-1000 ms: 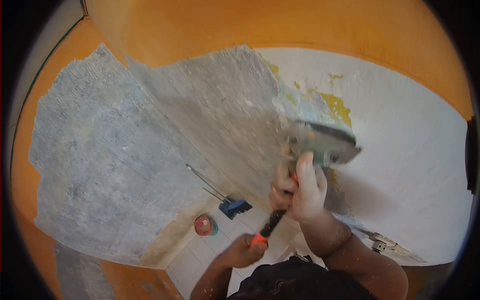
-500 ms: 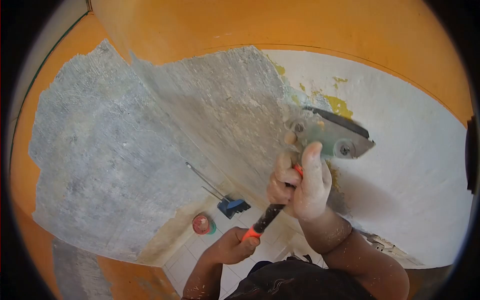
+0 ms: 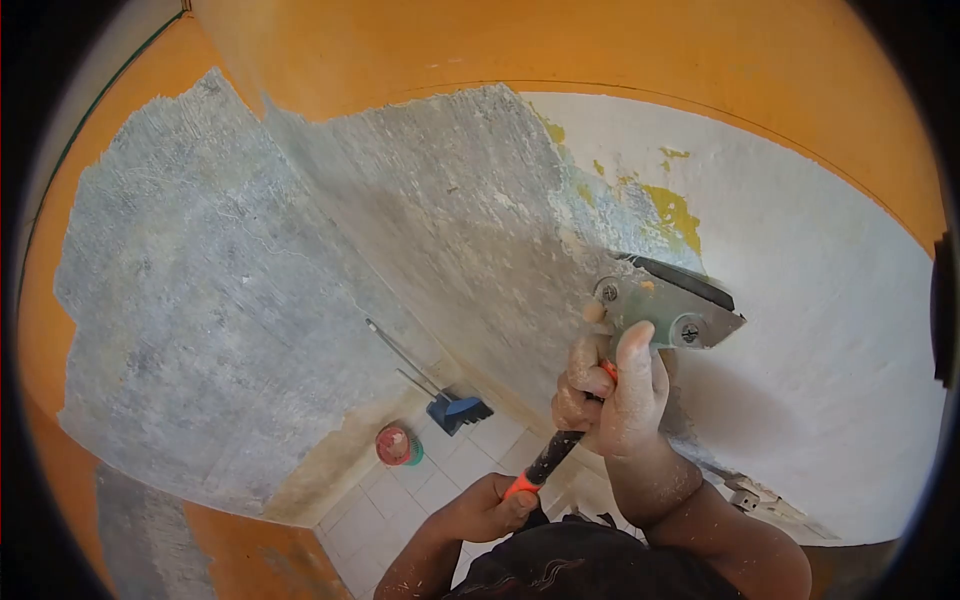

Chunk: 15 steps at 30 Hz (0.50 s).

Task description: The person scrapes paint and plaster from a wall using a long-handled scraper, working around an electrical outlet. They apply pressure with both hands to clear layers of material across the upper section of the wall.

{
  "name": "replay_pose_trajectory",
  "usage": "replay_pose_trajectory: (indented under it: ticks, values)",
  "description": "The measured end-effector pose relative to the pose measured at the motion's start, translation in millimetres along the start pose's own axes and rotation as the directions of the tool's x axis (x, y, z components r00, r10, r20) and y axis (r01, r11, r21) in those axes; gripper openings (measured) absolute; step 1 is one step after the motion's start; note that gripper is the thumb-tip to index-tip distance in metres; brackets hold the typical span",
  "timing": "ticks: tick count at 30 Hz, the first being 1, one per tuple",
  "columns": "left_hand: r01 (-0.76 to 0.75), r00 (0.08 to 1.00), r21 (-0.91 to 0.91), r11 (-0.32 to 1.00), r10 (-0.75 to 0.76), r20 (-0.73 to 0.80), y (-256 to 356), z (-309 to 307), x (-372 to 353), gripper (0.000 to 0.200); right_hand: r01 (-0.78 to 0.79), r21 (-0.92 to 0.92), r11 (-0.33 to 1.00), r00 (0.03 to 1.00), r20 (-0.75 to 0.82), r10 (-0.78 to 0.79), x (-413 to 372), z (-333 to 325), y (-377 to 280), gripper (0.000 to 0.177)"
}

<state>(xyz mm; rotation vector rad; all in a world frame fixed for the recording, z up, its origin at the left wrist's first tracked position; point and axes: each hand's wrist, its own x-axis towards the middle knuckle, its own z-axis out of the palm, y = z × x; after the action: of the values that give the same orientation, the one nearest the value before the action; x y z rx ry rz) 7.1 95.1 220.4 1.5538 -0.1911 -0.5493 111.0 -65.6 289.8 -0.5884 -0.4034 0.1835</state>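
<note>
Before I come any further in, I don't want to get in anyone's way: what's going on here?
Someone appears to be scraping a wall, holding a wide-headed scraper with both hands. The right hand grips it close to the head, the left hand lower on the handle. The head is where a rough grey patch meets the white coating; blade contact isn't clear. A reddish tub sits on the tiled floor.
</note>
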Motion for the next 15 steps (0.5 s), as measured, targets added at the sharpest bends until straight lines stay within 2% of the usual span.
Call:
replay_pose_trajectory:
  ticks: [1, 2, 6, 9, 11, 12, 14, 15]
  values:
    - [0.055, 0.998, -0.039, 0.998, -0.054, 0.037, -4.7, -7.9, -0.2, 0.05, -0.006, -0.034, 0.999, 1.0, 0.015, 0.007, 2.7, 1.0, -1.3, 0.052]
    - [0.031, 0.997, -0.046, 0.998, -0.028, 0.068, -2.5, -14.3, 0.7, 0.049, -0.013, -0.065, 0.998, 0.999, 0.029, 0.014, 4.5, 2.5, -2.2, 0.052]
    - [0.024, 1.0, 0.009, 1.0, -0.024, 0.003, 12.1, -16.1, -0.5, 0.05, 0.04, -0.057, 0.998, 0.999, 0.002, -0.04, 9.6, 11.3, -5.7, 0.052]
    - [0.041, 0.999, 0.004, 0.999, -0.041, 0.01, -0.2, -12.4, -0.8, 0.051, 0.012, 0.018, 1.0, 0.997, 0.076, -0.013, 3.9, 0.6, -0.4, 0.051]
    - [0.022, 0.999, -0.004, 1.0, -0.022, 0.037, -5.3, -9.9, 2.4, 0.052, 0.0, -0.097, 0.995, 0.999, -0.05, -0.005, -0.3, 5.2, -3.8, 0.052]
    - [0.023, 0.999, -0.008, 1.0, -0.022, 0.039, 0.3, -12.2, 4.8, 0.052, -0.002, -0.1, 0.995, 0.999, -0.053, -0.003, 3.8, 7.2, -7.0, 0.052]
    - [0.017, 0.999, -0.006, 1.0, -0.017, 0.04, 16.5, -21.8, 7.4, 0.053, 0.025, -0.119, 0.993, 0.992, 0.127, -0.009, 16.0, 13.0, -13.8, 0.052]
    - [-0.01, 0.999, -0.009, 1.0, 0.011, 0.042, 18.7, -26.9, 8.4, 0.053, 0.057, -0.138, 0.989, 0.995, 0.087, -0.045, 18.5, 19.6, -14.7, 0.051]
